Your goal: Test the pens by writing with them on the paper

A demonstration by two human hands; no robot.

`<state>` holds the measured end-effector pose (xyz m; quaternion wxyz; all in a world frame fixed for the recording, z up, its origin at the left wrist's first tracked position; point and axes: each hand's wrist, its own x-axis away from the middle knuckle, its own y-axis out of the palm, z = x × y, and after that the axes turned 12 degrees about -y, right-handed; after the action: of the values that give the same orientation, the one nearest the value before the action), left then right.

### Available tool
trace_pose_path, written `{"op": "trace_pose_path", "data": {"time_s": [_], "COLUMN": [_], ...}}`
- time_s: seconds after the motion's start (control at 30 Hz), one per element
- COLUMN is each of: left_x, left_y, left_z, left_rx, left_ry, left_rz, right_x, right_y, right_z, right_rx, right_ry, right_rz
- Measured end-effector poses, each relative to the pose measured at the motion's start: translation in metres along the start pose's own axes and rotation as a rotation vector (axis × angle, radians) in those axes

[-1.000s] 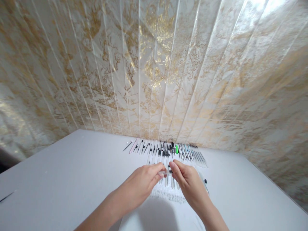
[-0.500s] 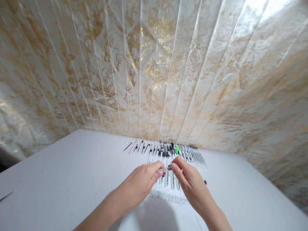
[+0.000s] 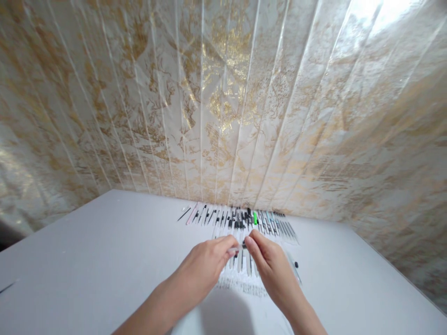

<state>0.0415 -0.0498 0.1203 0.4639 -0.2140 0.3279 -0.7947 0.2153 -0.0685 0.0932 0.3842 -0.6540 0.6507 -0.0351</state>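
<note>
My left hand [image 3: 206, 265] and my right hand [image 3: 268, 263] meet fingertip to fingertip over the white table [image 3: 104, 260]. Between them they pinch a small clear pen [image 3: 239, 249] with a dark end. The left fingers hold its pale part, the right fingers its dark part. Under and behind the hands lie rows of several pens [image 3: 240, 221] side by side, mostly clear, black and white. One green pen [image 3: 255, 217] stands out in the far row.
A glossy white and gold marbled wall [image 3: 223, 102] rises right behind the pens. One loose pen [image 3: 295, 272] lies to the right of my right hand. A thin dark stick [image 3: 9, 286] lies at the table's left edge.
Both hands have shifted slightly away from me over the pen rows, and the fingertips have closed in on each other around the small pen.
</note>
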Motion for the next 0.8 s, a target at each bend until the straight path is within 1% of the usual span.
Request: {"op": "trace_pose_path", "data": {"time_s": [0.07,0.13,0.2,0.27,0.33,0.37,0.43,0.5,0.57,0.63,0.7,0.77,0.8], "left_x": [-0.001,-0.002,-0.003,-0.004,-0.007,-0.008,-0.008,-0.006,-0.003,-0.002,-0.002,-0.003,-0.002], "left_y": [0.003,0.004,0.003,0.000,-0.001,0.000,0.003,0.008,0.012,0.015,0.017,0.021,0.022], "left_z": [-0.001,-0.002,-0.003,-0.003,-0.002,-0.001,0.002,0.003,-0.004,-0.021,-0.047,-0.074,-0.086], "left_rx": [-0.050,-0.060,0.013,0.168,0.381,0.489,0.666,0.763,0.780,0.749,0.712,0.657,0.596], "left_ry": [-0.013,-0.006,0.034,0.078,0.091,0.071,0.009,-0.032,-0.041,-0.074,-0.153,-0.252,-0.255], "left_rz": [0.031,0.043,0.060,0.113,0.147,0.134,0.046,-0.037,-0.038,0.026,0.114,0.148,0.173], "right_x": [-0.001,-0.002,-0.003,-0.005,-0.006,-0.007,-0.007,-0.004,0.003,0.017,0.036,0.055,0.063], "right_y": [0.008,0.016,0.021,0.023,0.024,0.025,0.029,0.032,0.036,0.040,0.046,0.055,0.061], "right_z": [0.007,0.013,0.016,0.013,0.005,0.000,-0.010,-0.017,-0.020,-0.020,-0.018,-0.013,-0.011], "right_rx": [-0.200,-0.470,-0.667,-0.733,-0.721,-0.687,-0.584,-0.480,-0.415,-0.421,-0.468,-0.477,-0.451], "right_ry": [0.097,0.205,0.265,0.245,0.185,0.153,0.109,0.095,0.144,0.246,0.332,0.345,0.337], "right_rz": [0.025,0.034,0.046,0.046,-0.047,-0.116,-0.210,-0.186,-0.137,-0.122,-0.092,-0.039,-0.019]}}
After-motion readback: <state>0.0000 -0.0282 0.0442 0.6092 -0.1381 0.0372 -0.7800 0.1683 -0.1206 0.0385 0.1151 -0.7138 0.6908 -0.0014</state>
